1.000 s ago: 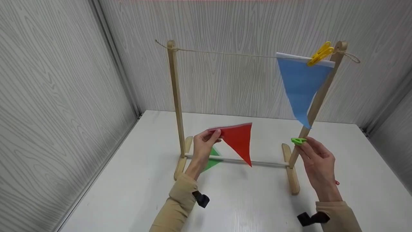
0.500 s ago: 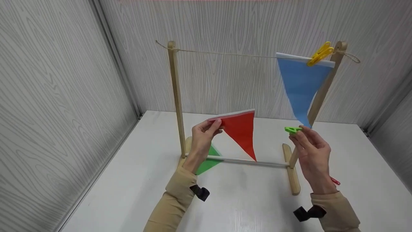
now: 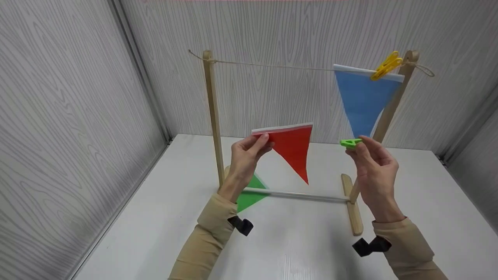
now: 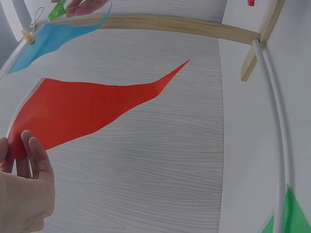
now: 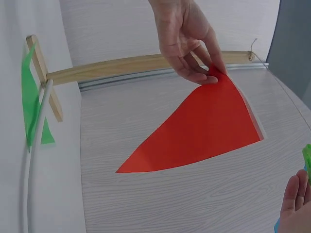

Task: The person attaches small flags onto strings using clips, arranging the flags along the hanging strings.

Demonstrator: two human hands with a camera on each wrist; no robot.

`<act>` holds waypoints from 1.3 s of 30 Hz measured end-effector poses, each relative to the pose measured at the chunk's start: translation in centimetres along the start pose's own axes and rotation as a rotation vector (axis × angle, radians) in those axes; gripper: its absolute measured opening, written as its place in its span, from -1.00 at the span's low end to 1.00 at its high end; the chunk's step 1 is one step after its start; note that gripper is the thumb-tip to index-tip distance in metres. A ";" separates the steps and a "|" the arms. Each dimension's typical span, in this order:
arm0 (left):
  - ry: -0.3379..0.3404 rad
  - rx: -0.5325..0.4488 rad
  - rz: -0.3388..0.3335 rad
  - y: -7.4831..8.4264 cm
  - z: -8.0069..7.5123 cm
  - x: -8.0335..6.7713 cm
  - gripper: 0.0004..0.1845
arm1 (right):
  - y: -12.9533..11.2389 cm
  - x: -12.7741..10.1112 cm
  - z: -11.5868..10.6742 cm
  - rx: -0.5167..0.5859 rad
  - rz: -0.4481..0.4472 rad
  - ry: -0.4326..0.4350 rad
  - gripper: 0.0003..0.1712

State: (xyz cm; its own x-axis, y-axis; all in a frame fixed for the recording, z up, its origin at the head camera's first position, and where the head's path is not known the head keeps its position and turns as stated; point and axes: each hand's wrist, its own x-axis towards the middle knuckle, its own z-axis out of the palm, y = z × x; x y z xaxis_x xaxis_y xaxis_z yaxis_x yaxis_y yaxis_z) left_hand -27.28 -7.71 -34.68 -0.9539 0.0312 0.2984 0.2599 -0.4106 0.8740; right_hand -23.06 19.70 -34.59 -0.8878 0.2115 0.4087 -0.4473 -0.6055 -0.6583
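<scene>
My left hand (image 3: 246, 157) pinches the top left corner of a red triangular flag (image 3: 292, 144) between thumb and fingers. The flag has a white folded top edge and its tip hangs down, as the left wrist view also shows the red flag (image 4: 92, 107). In my right hand (image 3: 375, 171) a small green clothespin (image 3: 350, 143) is pinched by thumb and fingertips, just below the blue flag's lower part. That blue triangular flag (image 3: 365, 97) hangs from the string (image 3: 272, 65) at the right, clipped by a yellow clothespin (image 3: 387, 66). Both hands are below the string.
Two wooden posts (image 3: 212, 116) carry the string, joined low down by a white rod (image 3: 303, 195). A green flag (image 3: 251, 196) lies on the white table (image 3: 155, 217) behind my left forearm. In the left wrist view a small red object (image 4: 250, 2) shows at the top.
Both hands have risen toward the string, the left with the red flag and the right with the green clothespin. The right hand has also moved slightly left.
</scene>
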 end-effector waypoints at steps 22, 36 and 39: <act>0.010 -0.044 0.024 3.2 2.5 1.4 -0.69 | -2.3 4.8 5.3 -0.142 -0.110 -0.118 -0.75; 0.090 -0.183 0.072 4.1 4.3 3.3 -0.67 | -3.5 8.4 8.8 -0.371 -0.272 -0.197 -0.79; 0.092 -0.203 0.076 4.3 4.5 3.7 -0.66 | -3.9 9.0 9.7 -0.439 -0.294 -0.229 -0.80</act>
State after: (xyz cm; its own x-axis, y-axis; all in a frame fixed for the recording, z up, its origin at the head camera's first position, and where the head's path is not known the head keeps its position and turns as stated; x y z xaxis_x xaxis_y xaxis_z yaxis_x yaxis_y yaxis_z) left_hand -29.01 -5.25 -28.05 -0.9449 -0.0860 0.3160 0.3048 -0.5838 0.7525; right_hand -28.28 16.55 -22.22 -0.6953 0.1220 0.7083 -0.7181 -0.1609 -0.6771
